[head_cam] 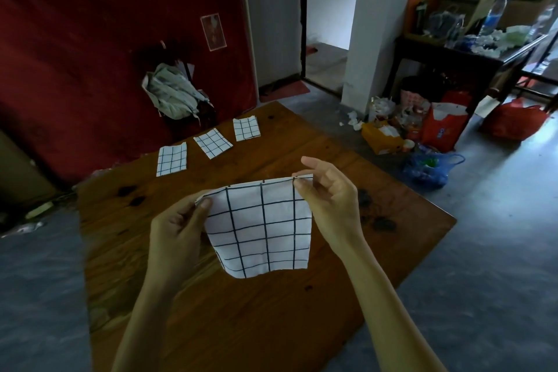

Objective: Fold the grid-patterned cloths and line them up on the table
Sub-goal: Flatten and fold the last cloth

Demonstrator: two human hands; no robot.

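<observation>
Head view: cloth (259, 229) held up over the tabletop (302, 317), white with dark grid lines, doubled over, top edge stretched between both hands, lower edge hanging free and curling. Left hand (178, 229) at the top left corner, fingers (205, 204) pinching the cloth's edge. Right hand (329, 199) at the top right corner, thumb and forefinger pinching the hem, remaining fingers loosely curled. Three folded cloths flat along the far side of the tabletop, spaced apart in a row: left (171, 159), middle (213, 142), right (246, 129). Beyond the tabletop, a pale backpack (173, 93) against a red wall; bags (444, 127) and litter on the floor at right.
</observation>
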